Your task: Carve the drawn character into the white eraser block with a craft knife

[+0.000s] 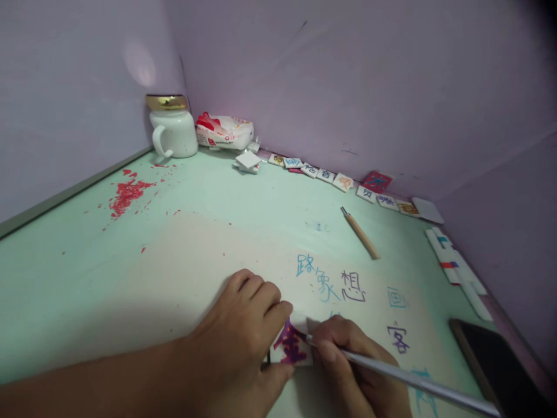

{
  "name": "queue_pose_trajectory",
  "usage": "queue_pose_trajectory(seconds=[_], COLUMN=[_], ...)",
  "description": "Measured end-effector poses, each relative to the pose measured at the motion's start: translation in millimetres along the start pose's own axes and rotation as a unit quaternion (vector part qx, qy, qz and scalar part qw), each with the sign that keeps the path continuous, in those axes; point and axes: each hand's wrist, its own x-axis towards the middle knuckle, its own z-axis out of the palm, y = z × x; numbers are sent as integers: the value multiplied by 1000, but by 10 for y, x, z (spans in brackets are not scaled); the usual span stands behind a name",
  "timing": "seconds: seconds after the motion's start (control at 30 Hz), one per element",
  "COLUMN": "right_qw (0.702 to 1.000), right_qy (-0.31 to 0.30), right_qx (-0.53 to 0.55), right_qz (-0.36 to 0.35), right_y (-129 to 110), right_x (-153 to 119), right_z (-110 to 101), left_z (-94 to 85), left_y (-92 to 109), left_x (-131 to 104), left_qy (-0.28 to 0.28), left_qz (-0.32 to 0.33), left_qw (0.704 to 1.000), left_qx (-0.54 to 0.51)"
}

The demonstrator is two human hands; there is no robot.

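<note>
My left hand (250, 328) is pressed round a small white square block (300, 319), gripping its left side between fingers and thumb. A purple character with reddish marks (290, 345) covers much of the block's face. In my right hand (348, 360) is a slim silver craft knife (404, 376), held like a pen. Its tip meets the right side of the block's face; the blade itself is too small to make out. Under both hands lies a pale sheet (165, 296) with handwritten blue and purple characters.
A wooden-handled gouge (361, 233) lies beyond my right hand. Red shavings (128, 196) are scattered at left. A lidded white mug (176, 134), a tissue pack (226, 132) and several carved tiles (325, 175) line the wall. Markers (455, 264) and a dark phone (496, 363) lie at right.
</note>
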Motion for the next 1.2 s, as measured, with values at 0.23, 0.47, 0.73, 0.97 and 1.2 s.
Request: queue_pose_trajectory(seconds=[0.23,0.47,0.73,0.97,1.2], right_qw=[972,974,983,981,956], right_qy=[59,69,71,64,40], right_qx=[126,108,102,118,169], right_qz=[190,185,136,143,236], right_y=[-12,-48,-86,-106,-65], right_x=[-51,-47,-18,-7,13], right_z=[70,81,103,112,71], left_z=[5,-1,-4,-3,-24], left_y=[-7,-20,-6,-12,-6], left_x=[10,0,-9,1,-5], left_qy=[-9,-7,-1,-9,-21], left_qz=[1,11,13,11,14], left_qw=[1000,1000,1000,1000,1000], left_qx=[2,9,16,11,6])
